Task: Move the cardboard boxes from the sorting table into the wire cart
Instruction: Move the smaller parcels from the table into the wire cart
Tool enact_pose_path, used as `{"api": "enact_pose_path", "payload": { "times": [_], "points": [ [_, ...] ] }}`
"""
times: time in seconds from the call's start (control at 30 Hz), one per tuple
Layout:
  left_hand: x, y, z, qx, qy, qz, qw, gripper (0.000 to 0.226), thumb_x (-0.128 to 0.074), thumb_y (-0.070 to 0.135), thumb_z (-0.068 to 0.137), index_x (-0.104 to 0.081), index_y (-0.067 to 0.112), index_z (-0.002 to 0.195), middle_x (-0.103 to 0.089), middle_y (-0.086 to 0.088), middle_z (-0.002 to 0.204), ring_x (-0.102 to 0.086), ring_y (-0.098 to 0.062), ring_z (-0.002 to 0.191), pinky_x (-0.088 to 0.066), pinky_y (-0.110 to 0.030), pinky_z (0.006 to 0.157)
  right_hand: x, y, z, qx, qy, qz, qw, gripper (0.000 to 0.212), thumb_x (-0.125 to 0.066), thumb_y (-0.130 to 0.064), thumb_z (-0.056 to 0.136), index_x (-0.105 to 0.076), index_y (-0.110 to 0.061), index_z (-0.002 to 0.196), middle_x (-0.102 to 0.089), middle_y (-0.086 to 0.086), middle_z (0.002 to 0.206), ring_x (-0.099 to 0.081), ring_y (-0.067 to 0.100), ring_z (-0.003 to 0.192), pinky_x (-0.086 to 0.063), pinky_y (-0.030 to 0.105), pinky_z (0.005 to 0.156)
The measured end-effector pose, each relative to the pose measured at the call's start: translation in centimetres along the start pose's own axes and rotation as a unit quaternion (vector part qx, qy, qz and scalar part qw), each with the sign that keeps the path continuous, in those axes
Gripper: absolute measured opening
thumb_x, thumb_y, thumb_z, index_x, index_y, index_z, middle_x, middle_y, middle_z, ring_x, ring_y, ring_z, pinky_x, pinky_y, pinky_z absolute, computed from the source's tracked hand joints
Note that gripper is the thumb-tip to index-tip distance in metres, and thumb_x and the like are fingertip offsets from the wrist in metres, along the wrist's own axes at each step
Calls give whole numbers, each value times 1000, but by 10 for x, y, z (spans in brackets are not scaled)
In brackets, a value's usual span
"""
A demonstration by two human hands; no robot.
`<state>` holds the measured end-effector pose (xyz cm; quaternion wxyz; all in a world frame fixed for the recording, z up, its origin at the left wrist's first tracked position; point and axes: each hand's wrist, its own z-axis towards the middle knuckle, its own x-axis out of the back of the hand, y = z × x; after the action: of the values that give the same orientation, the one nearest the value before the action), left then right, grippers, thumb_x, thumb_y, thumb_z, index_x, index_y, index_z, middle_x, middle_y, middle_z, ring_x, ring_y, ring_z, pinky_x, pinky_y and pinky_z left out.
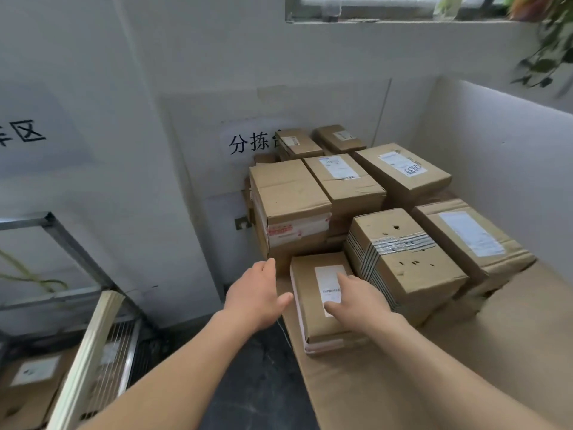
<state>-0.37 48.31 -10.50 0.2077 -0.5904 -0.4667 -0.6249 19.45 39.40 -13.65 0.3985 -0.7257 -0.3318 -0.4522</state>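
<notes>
Right hand (pixel 359 301) rests flat on small box (pixel 305 293), long axis pointing away.

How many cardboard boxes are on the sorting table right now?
8 show: small box, taped box, labelled box in front; tall box, middle box, right box behind; back-left box, back-right box farthest back. Others may lie hidden underneath.
</notes>
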Motion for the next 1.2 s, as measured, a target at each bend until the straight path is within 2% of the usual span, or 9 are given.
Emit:
{"api": "enact_pose_path", "payload": {
  "times": [0.2, 0.37, 0.47, 0.67, 0.8, 0.9, 0.97, 1.07, 1.2],
  "points": [
    [-41, 21, 20, 19, -49, -24, 998, 76, -58, 50, 94, -27, 18, 154, -38, -3, 156, -46, -21, 135, -44, -32, 99, -27, 27, 17, -42, -21, 41, 998, 71, -61, -49, 87, -38, -19, 147, -50, 7, 137, -54, 28, 120, -50, 40, 94],
    [-76, 33, 30, 68, -104, -101, 987, 70, -62, 49, 89, -36, 22, 148, -52, -4, 140, -54, -23, 122, -48, -36, 100, -45, 33, 21, -42, 24, 52, 997, 66, -63, -52, 86, -44, -23, 143, -50, 6, 134, -51, 29, 116, -46, 37, 93],
    [-94, 38, 27, 98, -130, -129, 978, 67, -64, 47, 88, -38, 20, 144, -54, -6, 133, -56, -22, 112, -48, -31, 88, -55, 36, 17, -37, 26, 68, 997, 62, -65, -51, 85, -46, -24, 137, -45, 6, 132, -51, 28, 112, -47, 37, 92],
    [-112, 32, 8, 148, -92, -117, 978, 53, -61, 37, 89, -34, 20, 131, -46, -8, 125, -52, -23, 92, -41, -30, 73, -66, 36, 4, -59, 2, 94, 994, 57, -64, -56, 78, -40, -34, 125, -47, 1, 108, -58, 27, 95, -49, 36, 80],
    [-110, 21, 8, 163, -77, -153, 972, 66, -66, 42, 87, -30, 22, 138, -47, -6, 132, -56, -21, 102, -49, -31, 81, -68, 36, 5, -59, 0, 112, 992, 56, -65, -55, 80, -36, -35, 125, -48, -1, 113, -58, 23, 94, -51, 39, 80],
    [-107, 17, 14, 135, -100, -183, 969, 89, -72, 35, 85, -17, 25, 154, -42, -7, 146, -53, -25, 122, -47, -35, 96, -69, 34, 7, -55, -21, 166, 984, 80, -69, -49, 82, -25, -34, 147, -49, 0, 132, -57, 21, 112, -52, 42, 92],
    [-107, 16, 15, 115, -117, -196, 967, 98, -74, 29, 83, -10, 28, 157, -38, -8, 151, -51, -26, 128, -45, -33, 98, -72, 30, 4, -58, -31, 179, 982, 89, -69, -47, 83, -17, -34, 154, -50, 0, 138, -55, 21, 119, -51, 43, 96],
    [-109, 7, 4, 106, -122, -202, 966, 99, -74, 27, 81, -10, 33, 156, -41, -8, 146, -53, -27, 123, -45, -31, 92, -79, 22, -7, -70, -25, 176, 982, 91, -70, -48, 81, -17, -35, 154, -53, -1, 136, -56, 20, 117, -50, 40, 96],
    [-109, -21, -27, 123, -119, -207, 963, 94, -72, 33, 77, -15, 36, 151, -43, -3, 125, -56, -25, 105, -47, -32, 84, -91, -4, -29, -57, -32, 149, 987, 94, -70, -51, 76, -20, -34, 154, -54, -2, 134, -54, 19, 117, -47, 37, 95]
  ]
}}
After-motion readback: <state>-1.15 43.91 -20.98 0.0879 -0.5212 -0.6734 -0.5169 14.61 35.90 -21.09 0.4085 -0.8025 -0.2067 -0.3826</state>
